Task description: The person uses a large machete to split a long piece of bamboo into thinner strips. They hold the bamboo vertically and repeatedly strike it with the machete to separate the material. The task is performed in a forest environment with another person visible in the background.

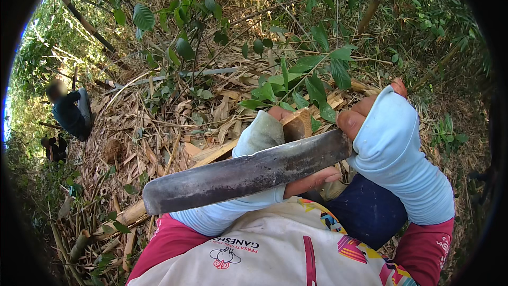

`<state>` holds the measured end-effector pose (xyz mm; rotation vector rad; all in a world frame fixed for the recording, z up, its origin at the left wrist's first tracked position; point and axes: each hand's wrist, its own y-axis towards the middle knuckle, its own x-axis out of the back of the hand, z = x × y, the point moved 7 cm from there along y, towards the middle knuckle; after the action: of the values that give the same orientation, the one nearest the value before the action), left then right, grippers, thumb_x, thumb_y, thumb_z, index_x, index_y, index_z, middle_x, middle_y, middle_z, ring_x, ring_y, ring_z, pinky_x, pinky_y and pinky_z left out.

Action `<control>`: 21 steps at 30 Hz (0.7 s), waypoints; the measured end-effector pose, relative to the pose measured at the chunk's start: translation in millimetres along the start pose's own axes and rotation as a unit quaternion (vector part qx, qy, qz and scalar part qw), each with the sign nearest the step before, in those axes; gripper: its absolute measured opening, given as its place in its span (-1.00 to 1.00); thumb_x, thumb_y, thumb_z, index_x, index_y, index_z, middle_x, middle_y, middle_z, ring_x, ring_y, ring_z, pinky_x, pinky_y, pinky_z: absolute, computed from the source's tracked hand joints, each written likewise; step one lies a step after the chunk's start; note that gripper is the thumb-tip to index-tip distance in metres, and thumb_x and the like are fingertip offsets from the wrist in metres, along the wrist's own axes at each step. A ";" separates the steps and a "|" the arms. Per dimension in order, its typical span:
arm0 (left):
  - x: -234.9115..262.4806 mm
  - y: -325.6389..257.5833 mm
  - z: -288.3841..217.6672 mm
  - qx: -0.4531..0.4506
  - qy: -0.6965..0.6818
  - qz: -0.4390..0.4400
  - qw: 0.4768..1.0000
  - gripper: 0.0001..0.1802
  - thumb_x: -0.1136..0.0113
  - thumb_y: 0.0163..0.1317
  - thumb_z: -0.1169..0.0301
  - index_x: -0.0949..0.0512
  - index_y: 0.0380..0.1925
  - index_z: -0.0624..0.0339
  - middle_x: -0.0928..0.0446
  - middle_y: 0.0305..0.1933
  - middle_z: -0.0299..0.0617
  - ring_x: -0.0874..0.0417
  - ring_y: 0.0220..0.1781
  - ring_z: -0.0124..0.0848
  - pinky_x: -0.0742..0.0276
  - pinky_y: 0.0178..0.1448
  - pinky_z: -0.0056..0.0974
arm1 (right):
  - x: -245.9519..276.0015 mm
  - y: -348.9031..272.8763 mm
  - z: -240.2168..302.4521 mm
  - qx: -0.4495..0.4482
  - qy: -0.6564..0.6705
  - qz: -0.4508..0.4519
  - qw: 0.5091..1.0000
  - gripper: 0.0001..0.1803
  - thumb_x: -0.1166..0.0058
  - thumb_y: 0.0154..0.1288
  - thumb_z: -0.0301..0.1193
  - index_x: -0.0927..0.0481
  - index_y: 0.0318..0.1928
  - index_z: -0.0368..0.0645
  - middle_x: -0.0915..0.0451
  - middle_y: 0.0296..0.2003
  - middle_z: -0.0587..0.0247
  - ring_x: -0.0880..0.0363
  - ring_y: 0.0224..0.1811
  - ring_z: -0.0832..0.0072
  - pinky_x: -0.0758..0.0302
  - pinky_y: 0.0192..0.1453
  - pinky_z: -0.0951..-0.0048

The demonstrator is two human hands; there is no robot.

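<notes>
My right hand (374, 119) is closed round the handle end of a machete (246, 172), most of the handle hidden by the fingers and the light blue sleeve. Its broad, dark, worn blade lies across the front of my body, with the blunt tip toward the left. Behind the blade, my left hand (260, 133), also in a light blue sleeve, curls about a piece of split bamboo (297, 125). Fingertips show above the blade and a finger or thumb below it; the blade hides the rest of that grip. A leafy green sprig (312, 87) hangs just beyond both hands.
Dry bamboo leaves (143, 143) cover the slope ahead. Cut bamboo poles (129, 217) lie at the lower left, and a grey pole (185, 74) lies farther off. A person in dark clothes (71, 111) crouches at the far left, with another partly seen nearby. Thick brush stands on the right.
</notes>
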<state>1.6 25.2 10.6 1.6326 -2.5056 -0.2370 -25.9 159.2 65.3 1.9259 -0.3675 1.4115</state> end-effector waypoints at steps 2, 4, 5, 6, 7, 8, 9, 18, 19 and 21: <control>0.1 0.1 -0.7 0.004 0.003 -0.002 1.000 -0.19 -0.50 0.01 0.33 -0.25 0.20 0.27 -0.54 0.10 -0.14 -0.49 0.18 -0.41 -0.36 0.23 -0.30 | 0.8 0.3 1.1 0.001 -0.001 -0.014 1.000 -0.85 -0.07 -0.03 -0.24 -0.37 -0.49 0.11 -0.34 -0.66 0.38 -0.43 -0.55 0.33 -0.26 -0.23 0.07; 0.2 0.7 0.1 0.009 0.007 -0.001 1.000 -0.19 -0.51 0.00 0.32 -0.25 0.19 0.28 -0.54 0.10 -0.13 -0.49 0.19 -0.40 -0.36 0.22 -0.30 | 0.6 0.4 1.1 -0.002 -0.001 -0.019 1.000 -0.85 -0.07 -0.03 -0.24 -0.37 -0.49 0.11 -0.34 -0.66 0.38 -0.44 -0.55 0.33 -0.27 -0.22 0.07; -0.1 1.4 0.0 0.010 0.009 0.000 1.000 -0.19 -0.51 0.00 0.32 -0.25 0.19 0.28 -0.54 0.10 -0.13 -0.49 0.19 -0.40 -0.37 0.22 -0.29 | 0.2 0.7 0.9 -0.006 0.001 -0.018 1.000 -0.85 -0.07 -0.04 -0.24 -0.38 -0.49 0.11 -0.34 -0.66 0.38 -0.45 -0.55 0.33 -0.27 -0.22 0.08; -0.1 1.6 0.4 0.012 0.011 -0.001 1.000 -0.19 -0.51 0.00 0.32 -0.25 0.19 0.28 -0.54 0.09 -0.13 -0.49 0.19 -0.40 -0.37 0.22 -0.29 | -0.1 1.1 1.0 -0.007 0.004 -0.017 1.000 -0.86 -0.07 -0.04 -0.24 -0.38 -0.49 0.11 -0.34 -0.66 0.38 -0.45 -0.54 0.33 -0.27 -0.22 0.08; -0.4 1.8 -0.4 0.015 0.010 -0.003 1.000 -0.19 -0.51 0.00 0.32 -0.25 0.19 0.28 -0.54 0.09 -0.13 -0.49 0.19 -0.40 -0.37 0.22 -0.29 | -0.7 1.3 1.0 -0.007 0.006 -0.012 1.000 -0.86 -0.07 -0.04 -0.24 -0.39 -0.49 0.11 -0.35 -0.66 0.38 -0.45 -0.54 0.33 -0.27 -0.22 0.08; -0.9 1.5 0.0 0.020 0.013 -0.002 1.000 -0.18 -0.51 -0.01 0.32 -0.25 0.19 0.28 -0.54 0.09 -0.13 -0.49 0.19 -0.39 -0.38 0.22 -0.29 | -1.1 1.6 0.8 -0.008 0.007 -0.007 1.000 -0.86 -0.07 -0.04 -0.24 -0.39 -0.49 0.11 -0.35 -0.66 0.38 -0.46 -0.54 0.33 -0.28 -0.22 0.08; -1.0 2.4 0.8 0.025 0.015 -0.003 1.000 -0.18 -0.51 -0.01 0.31 -0.26 0.19 0.28 -0.54 0.09 -0.12 -0.49 0.19 -0.39 -0.38 0.22 -0.28 | -1.8 1.8 0.3 -0.009 0.008 -0.001 1.000 -0.86 -0.07 -0.03 -0.24 -0.40 -0.49 0.11 -0.35 -0.66 0.38 -0.46 -0.54 0.33 -0.28 -0.22 0.08; 1.0 6.4 2.9 0.059 -0.075 -0.083 0.992 -0.27 -0.55 -0.06 0.42 -0.33 0.08 0.27 -0.57 0.05 -0.15 -0.57 0.08 -0.47 -0.43 0.14 -0.39 | -7.8 2.3 -1.6 -0.012 0.001 0.003 1.000 -0.87 -0.05 -0.02 -0.24 -0.42 -0.49 0.08 -0.37 -0.66 0.34 -0.47 -0.54 0.30 -0.28 -0.27 0.10; 0.9 4.8 2.3 0.040 -0.068 -0.081 0.994 -0.29 -0.53 -0.04 0.43 -0.33 0.09 0.26 -0.57 0.05 -0.14 -0.57 0.07 -0.47 -0.44 0.14 -0.38 | -7.0 3.4 -0.4 -0.008 0.002 0.009 1.000 -0.88 -0.05 -0.01 -0.24 -0.42 -0.49 0.07 -0.38 -0.66 0.34 -0.47 -0.54 0.30 -0.28 -0.27 0.11; 0.3 3.4 5.5 0.001 -0.056 -0.073 0.996 -0.32 -0.49 -0.01 0.46 -0.32 0.09 0.26 -0.56 0.07 -0.13 -0.58 0.06 -0.48 -0.44 0.14 -0.37 | -6.4 4.9 0.7 -0.003 0.002 0.023 1.000 -0.88 -0.04 0.00 -0.24 -0.42 -0.50 0.07 -0.38 -0.66 0.33 -0.48 -0.54 0.30 -0.27 -0.28 0.12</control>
<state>-2.7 26.6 6.0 1.8548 -2.4673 -0.3525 -30.7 154.2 61.1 1.9207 -0.4152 1.4422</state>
